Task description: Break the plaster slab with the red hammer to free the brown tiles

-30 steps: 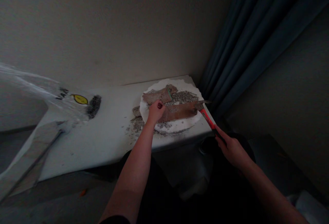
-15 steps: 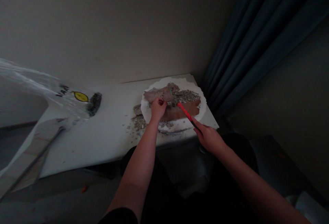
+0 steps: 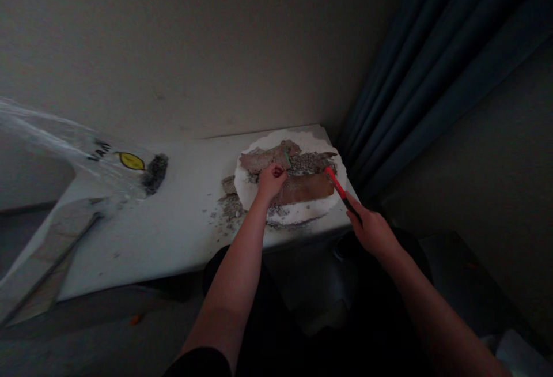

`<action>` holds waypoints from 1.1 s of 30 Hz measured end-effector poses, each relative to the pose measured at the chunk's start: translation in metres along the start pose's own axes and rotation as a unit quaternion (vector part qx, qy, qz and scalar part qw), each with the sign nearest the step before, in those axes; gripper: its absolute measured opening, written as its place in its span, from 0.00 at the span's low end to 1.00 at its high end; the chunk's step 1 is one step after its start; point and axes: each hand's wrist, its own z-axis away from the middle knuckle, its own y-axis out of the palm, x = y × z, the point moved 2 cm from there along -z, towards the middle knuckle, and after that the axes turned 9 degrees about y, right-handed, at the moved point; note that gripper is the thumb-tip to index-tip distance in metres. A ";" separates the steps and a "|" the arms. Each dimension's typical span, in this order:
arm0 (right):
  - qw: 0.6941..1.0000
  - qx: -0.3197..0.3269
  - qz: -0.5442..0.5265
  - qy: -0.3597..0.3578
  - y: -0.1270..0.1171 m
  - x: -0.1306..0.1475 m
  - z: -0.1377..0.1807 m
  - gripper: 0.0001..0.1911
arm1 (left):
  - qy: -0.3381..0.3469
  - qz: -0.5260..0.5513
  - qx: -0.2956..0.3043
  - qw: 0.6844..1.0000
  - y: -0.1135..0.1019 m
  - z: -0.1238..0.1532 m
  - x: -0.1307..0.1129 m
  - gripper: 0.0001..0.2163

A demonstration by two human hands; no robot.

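My right hand (image 3: 370, 226) is wrapped round the black grip of a slim red tool (image 3: 336, 182). The tool's end, too small to name its kind, meets the far right end of a smooth brown slab (image 3: 309, 188). My left hand (image 3: 271, 181) is closed, fingers curled together, at the slab's left end; what they pinch, if anything, is hidden. Just beyond them lies a rough brown piece (image 3: 261, 159) with a green patch. Grey crumbs (image 3: 309, 161) fill the gap between the pieces. All this rests on a white round pad (image 3: 302, 214) with an uneven rim.
Debris is scattered on the white table (image 3: 173, 233) left of the pad. Further left stands a clear plastic bag (image 3: 103, 164) with dark material, near a dark rod (image 3: 56, 264). A wall is behind; a blue curtain (image 3: 415, 66) hangs at right.
My right hand has moved right with the red tool, whose end went from the slab's middle to its right end. My left hand has shifted slightly right.
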 end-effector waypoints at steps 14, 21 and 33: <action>0.999 0.001 -0.028 0.028 0.011 -0.025 -0.001 0.30 | 0.083 -0.010 0.156 0.984 0.022 0.007 -0.008 0.09; 0.998 0.004 -0.049 0.030 0.012 -0.028 -0.002 0.30 | 0.085 -0.031 0.175 0.980 0.023 0.009 -0.008 0.09; 0.997 0.002 -0.064 0.031 0.012 -0.027 -0.001 0.30 | 0.093 -0.053 0.170 0.980 0.022 0.010 -0.010 0.08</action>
